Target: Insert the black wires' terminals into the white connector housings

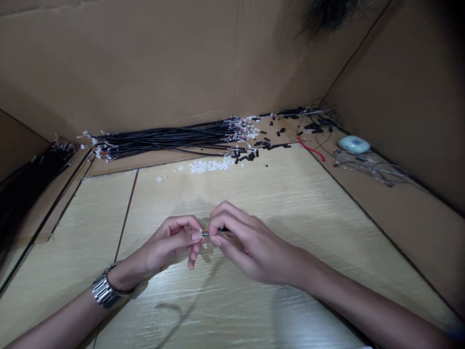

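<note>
Left hand [167,245] pinching small white piece [201,232] at end of thin wires [205,233]; right hand [250,237] pinching wires just beside. Beyond, on wood-grain surface [290,194]: scattered white bits [209,166], short black pieces [251,156]. Black cable bundle [170,135] along cardboard wall [163,58]. Pale blue oval object [354,144] at right.

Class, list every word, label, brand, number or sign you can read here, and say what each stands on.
None can be read.
Pale green object: a bluish patch on top may be a label, too small and blurred to read.
Metal wristband: no readable mark.
Held wires: no readable mark.
Black cables: any print is too small to tell.
</note>
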Demonstrator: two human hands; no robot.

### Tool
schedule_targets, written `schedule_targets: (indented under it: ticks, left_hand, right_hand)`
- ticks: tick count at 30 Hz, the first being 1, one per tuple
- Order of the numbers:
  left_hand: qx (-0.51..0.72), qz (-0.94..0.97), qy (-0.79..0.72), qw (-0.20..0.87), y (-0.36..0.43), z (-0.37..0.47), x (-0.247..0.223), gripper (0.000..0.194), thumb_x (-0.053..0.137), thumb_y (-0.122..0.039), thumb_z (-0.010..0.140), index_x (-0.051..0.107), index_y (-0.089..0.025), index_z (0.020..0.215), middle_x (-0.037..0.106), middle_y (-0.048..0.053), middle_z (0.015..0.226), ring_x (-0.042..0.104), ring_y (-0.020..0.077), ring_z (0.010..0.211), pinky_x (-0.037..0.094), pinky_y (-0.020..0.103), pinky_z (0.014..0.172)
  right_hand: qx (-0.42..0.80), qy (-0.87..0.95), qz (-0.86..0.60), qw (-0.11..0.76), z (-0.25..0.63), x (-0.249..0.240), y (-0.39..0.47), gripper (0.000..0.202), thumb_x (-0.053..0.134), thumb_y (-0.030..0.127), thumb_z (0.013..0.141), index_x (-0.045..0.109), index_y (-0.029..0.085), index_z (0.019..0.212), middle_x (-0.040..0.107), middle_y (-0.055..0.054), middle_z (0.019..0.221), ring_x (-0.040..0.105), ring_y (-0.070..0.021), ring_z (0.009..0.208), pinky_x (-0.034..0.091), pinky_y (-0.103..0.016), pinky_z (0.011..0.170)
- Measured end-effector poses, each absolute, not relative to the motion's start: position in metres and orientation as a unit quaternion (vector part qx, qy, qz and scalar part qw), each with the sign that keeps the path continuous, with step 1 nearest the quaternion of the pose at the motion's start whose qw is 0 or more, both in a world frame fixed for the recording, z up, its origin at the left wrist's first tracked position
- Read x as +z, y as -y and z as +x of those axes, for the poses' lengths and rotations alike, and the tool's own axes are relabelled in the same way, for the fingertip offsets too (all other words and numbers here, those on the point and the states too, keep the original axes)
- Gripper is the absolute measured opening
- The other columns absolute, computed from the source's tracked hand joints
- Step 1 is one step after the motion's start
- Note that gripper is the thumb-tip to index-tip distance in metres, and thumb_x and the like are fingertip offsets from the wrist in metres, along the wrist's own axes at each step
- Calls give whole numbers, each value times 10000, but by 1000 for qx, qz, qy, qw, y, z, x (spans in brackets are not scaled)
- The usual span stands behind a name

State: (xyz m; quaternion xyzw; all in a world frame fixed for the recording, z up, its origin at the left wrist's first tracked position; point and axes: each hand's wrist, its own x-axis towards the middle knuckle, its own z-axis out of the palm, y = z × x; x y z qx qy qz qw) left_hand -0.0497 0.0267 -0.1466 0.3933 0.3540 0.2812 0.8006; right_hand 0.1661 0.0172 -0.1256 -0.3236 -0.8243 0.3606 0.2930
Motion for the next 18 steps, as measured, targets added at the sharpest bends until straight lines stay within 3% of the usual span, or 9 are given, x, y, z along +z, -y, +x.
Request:
schedule_targets:
  ticks: [7, 18]
  left_hand:
    - [272, 422, -344, 794, -27, -52, -148, 208, 718, -311, 840, 649, -125, 777, 628, -1, 597, 578, 82, 475, 499, 187, 478]
    - [276, 503, -337, 747, -23, -53, -151, 120, 676, -253, 882, 680, -137, 855, 663, 13, 706, 611, 94, 606, 523, 206, 586]
  right_hand:
    - [313, 851, -351, 236, 166, -119, -14, 66, 451, 177, 964, 513, 200, 967, 533, -53, 1063, 573, -166, 907, 463, -310, 743]
    - [327, 826, -388, 246, 163, -121, -11, 110, 434, 177, 963, 527, 206, 914, 571, -45, 997, 575, -156, 794, 465, -314, 722]
